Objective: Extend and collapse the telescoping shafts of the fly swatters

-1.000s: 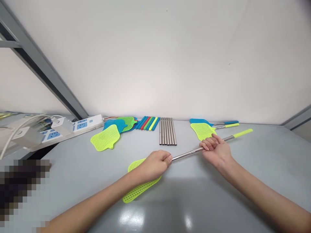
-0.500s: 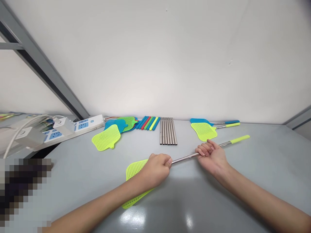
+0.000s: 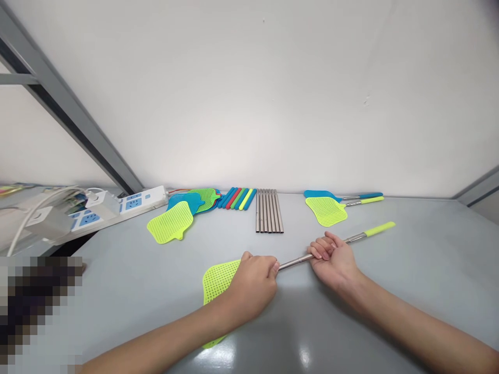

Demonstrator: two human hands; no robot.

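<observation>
A yellow-green fly swatter (image 3: 220, 280) with a telescopic metal rod slants across the front of the grey table. My left hand (image 3: 255, 285) is closed around its rod close to the perforated head and covers the joint between them. Farther along the rod, my right hand (image 3: 333, 259) has its fingers curled round the metal, palm turned up. Beyond that hand the rod ends in a yellow-green grip (image 3: 380, 229), pointing right. The arm and left hand hide part of the swatter head.
Behind lie loose swatter heads (image 3: 170, 223), coloured grips (image 3: 237, 198) and a row of metal rods (image 3: 270, 211). Two whole swatters, one with a yellow-green head (image 3: 325, 210), rest at back right. A power strip (image 3: 134, 201) with plugs stands left, against the wall (image 3: 273, 93).
My right hand has moved slightly left and down, closer to my left hand. The visible rod between my hands is shorter, and the grip end has shifted left and down.
</observation>
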